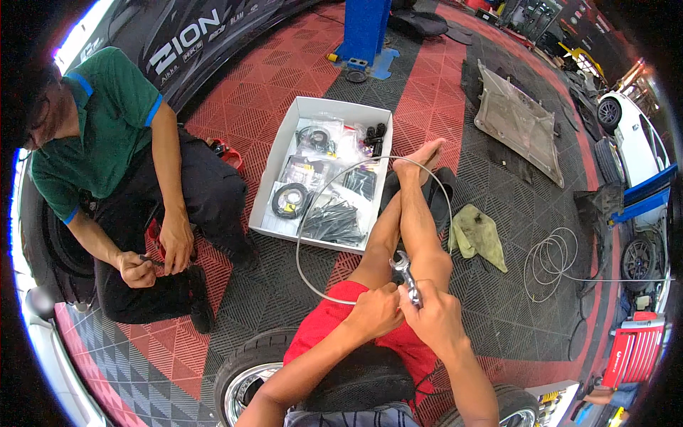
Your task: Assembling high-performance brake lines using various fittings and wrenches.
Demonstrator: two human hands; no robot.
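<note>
My right hand (pixel 435 319) is closed around a shiny combination wrench (pixel 405 276), its open jaw pointing up and away from me. Right beside it, my left hand (pixel 377 311) is closed on a thin grey braided hose (pixel 302 267). The hose rises from my left fist in a wide loop over the box and my shins, then comes down to a free end near my right knee. Whatever fitting lies between my two fists is hidden by the fingers.
A white cardboard box (pixel 274 167) holds zip ties, bagged parts and tape rolls. Left of me a seated person (pixel 114 142) holds a small dark piece. A yellowish cloth (pixel 477 238), coiled line (pixel 544 270) and dirty panel (pixel 519 121) lie right. A blue post (pixel 364 32) stands ahead.
</note>
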